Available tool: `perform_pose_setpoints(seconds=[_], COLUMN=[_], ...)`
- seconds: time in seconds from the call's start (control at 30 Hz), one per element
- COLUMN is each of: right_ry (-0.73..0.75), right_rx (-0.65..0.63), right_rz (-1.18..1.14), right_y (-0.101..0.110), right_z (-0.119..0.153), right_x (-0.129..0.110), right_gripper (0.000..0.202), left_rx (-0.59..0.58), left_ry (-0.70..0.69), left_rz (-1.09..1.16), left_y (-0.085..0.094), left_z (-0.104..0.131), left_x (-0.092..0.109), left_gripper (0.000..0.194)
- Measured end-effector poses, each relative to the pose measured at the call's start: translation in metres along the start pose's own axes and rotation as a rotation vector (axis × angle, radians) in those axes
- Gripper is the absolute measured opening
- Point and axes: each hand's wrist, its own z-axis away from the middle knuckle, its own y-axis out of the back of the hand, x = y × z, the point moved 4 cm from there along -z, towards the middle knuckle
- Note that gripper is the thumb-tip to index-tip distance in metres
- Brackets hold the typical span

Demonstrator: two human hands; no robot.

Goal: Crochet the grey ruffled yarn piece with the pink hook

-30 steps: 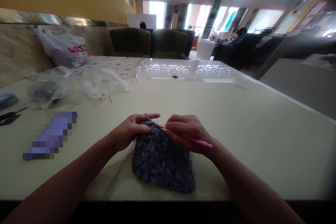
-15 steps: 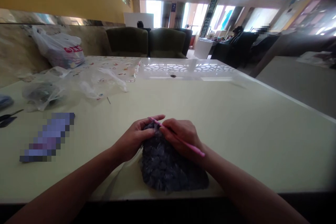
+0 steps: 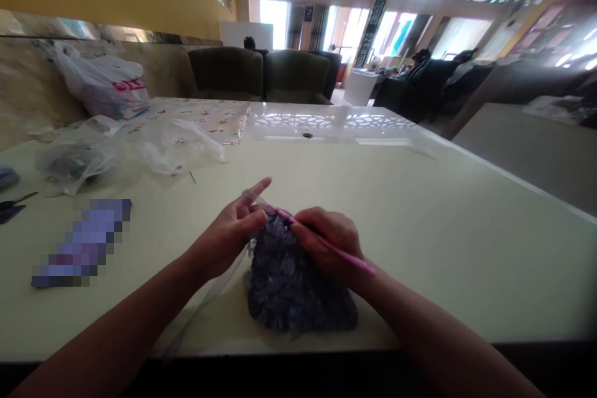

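Clock centred on the dark looped piece [image 3: 301, 289]; 12 = far side of table [image 3: 448, 249]. Left to right:

Dark pointed tool [image 3: 13, 206], partly out of view: between 9 and 10. Blurred-out blue packet [image 3: 84, 242]: same bearing, nearer. Clear bag [image 3: 74, 165], dark contents: 10. White carrier bag [image 3: 105, 84], red lettering: between 10 and 11, farther out. Crumpled clear bag [image 3: 181, 146]: between 10 and 11.

Thin translucent strip [image 3: 212, 292]: runs from table edge at 8 up to left hand.

Left hand [image 3: 236, 224]: at 10 to 11; thumb and curled fingers pinching the piece's upper edge, index finger extended toward 1.

Piece: at near table edge, lower end resting on tabletop.

Pink hook [image 3: 349, 258]: slants from piece's top toward 4; tip at upper edge, exact loop unclear.

Right hand [image 3: 331, 233]: at 1, fingers closed around hook.
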Motion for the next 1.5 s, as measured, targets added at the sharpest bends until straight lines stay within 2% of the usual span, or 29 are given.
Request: perform_pose_setpoints(seconds=[0.13, 0.2, 0.27, 0.33, 0.43, 0.53, 0.63, 0.73, 0.87, 1.03, 1.2, 1.37, 1.5], right_ry=[0.169, 0.223, 0.299, 0.363, 0.398, 0.485, 0.560, 0.527, 0.437, 0.388, 0.402, 0.113, 0.055], right_rx=[-0.071, -0.125, -0.178, -0.162, -0.058, 0.004, 0.046, 0.035, 0.000, -0.109, -0.034, -0.079, -0.135], right_rz=[0.059, 0.069, 0.183, 0.396, 0.640, 0.624, 0.430, 0.209, 0.027, 0.003, -0.012, -0.308, -0.374], right_y=[-0.009, -0.011, -0.013, -0.015, -0.015, -0.014, -0.008, -0.002, 0.002, -0.003, -0.004, 0.001, 0.007], right_z=[0.003, 0.001, 0.000, 0.000, 0.004, 0.009, 0.011, 0.005, -0.004, -0.002, 0.002, -0.003, -0.008], right_x=[0.000, 0.003, 0.003, 0.001, -0.008, -0.018, -0.020, -0.016, -0.009, -0.006, -0.011, -0.008, -0.008], right_gripper=[0.024, 0.027, 0.030, 0.030, 0.023, 0.012, 0.005, 0.009, 0.011, 0.013, 0.011, 0.015, 0.020], left_rx=[0.036, 0.007, 0.010, 0.075, 0.169, 0.100, -0.027, -0.097, -0.085, -0.122, -0.168, -0.207, -0.215], left_ry=[0.100, 0.121, 0.110, 0.061, 0.007, 0.088, 0.168, 0.149, 0.066, 0.126, 0.174, 0.161, 0.128], left_rz=[0.021, -0.001, -0.028, -0.057, -0.020, 0.115, 0.194, 0.217, 0.188, 0.096, 0.173, 0.205, 0.128], left_y=[-0.009, -0.012, -0.013, -0.013, -0.013, -0.016, -0.014, -0.006, 0.003, -0.005, -0.008, -0.005, -0.002], left_z=[0.005, 0.005, 0.005, 0.004, 0.004, 0.005, 0.007, 0.007, 0.006, 0.008, 0.008, 0.007, 0.006], left_x=[-0.005, -0.006, -0.007, -0.008, -0.010, -0.011, -0.005, 0.004, 0.012, 0.006, 0.002, 0.004, 0.006], left_gripper=[0.091, 0.092, 0.094, 0.089, 0.077, 0.071, 0.077, 0.085, 0.096, 0.102, 0.100, 0.097, 0.097])
